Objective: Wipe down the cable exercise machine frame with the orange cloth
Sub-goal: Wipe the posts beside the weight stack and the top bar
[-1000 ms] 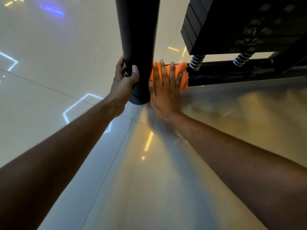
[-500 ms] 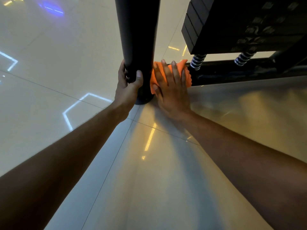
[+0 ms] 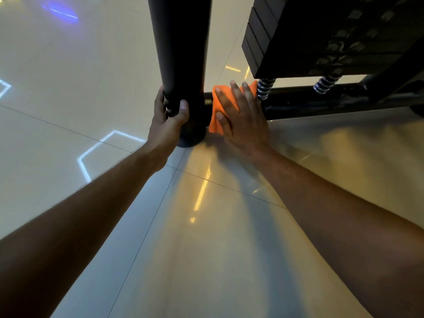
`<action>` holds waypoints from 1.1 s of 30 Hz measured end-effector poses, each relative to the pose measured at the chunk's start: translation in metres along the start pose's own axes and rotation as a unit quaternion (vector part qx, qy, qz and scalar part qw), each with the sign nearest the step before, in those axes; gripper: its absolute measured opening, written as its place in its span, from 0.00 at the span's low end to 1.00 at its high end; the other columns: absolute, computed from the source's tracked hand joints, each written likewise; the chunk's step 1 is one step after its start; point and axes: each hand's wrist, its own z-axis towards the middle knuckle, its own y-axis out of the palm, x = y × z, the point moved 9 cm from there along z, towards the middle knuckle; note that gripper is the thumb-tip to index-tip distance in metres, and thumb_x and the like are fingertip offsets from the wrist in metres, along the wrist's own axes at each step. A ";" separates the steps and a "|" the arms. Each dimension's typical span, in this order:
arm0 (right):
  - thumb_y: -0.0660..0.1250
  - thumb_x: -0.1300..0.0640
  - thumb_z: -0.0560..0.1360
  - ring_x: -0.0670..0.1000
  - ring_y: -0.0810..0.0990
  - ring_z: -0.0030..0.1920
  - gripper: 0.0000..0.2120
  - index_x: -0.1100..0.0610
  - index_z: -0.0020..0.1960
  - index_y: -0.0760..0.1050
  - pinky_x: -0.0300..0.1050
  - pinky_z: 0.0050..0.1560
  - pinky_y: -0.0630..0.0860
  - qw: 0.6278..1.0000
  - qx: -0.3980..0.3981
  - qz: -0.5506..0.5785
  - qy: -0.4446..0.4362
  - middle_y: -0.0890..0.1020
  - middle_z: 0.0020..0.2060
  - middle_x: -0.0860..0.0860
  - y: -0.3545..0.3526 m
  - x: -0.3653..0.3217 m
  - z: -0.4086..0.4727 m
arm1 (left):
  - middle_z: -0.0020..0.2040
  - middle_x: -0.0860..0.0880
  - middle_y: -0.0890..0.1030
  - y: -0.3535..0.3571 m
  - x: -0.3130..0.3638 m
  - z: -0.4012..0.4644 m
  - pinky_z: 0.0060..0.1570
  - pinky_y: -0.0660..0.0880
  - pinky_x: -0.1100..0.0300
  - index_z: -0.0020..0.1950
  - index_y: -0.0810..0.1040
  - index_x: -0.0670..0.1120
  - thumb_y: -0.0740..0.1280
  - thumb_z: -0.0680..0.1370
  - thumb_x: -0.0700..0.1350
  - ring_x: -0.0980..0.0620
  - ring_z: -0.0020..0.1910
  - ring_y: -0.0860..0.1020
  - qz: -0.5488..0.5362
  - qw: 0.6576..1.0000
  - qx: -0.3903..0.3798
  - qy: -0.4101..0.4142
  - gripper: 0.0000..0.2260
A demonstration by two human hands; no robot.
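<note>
both my bare forearms reach forward and down. my left grip (image 3: 168,117) curls round the black upright post (image 3: 181,53), thumb on the near side, fingers wrapped behind. my right grip (image 3: 243,118) lies flat, fingers straight and slightly spread, palm pressing the orange cloth (image 3: 216,121) just beside the post.

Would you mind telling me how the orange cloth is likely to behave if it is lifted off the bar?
The orange cloth would probably go limp: it already bends around the black bar under the right hand. It looks thin, so likely light. Straight fingers only press it, so it may slide or drop once the pressure eases. The left hand grips the post.
</note>
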 end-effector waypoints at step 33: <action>0.48 0.43 0.89 0.57 0.48 0.88 0.30 0.54 0.88 0.53 0.65 0.82 0.64 0.977 -0.024 0.132 0.165 0.52 0.88 0.56 -0.013 0.098 -0.033 | 0.69 0.46 0.78 0.130 0.053 0.002 0.71 0.72 0.49 0.74 0.76 0.48 0.63 0.87 0.50 0.46 0.68 0.76 0.461 0.860 -0.035 0.215 0.17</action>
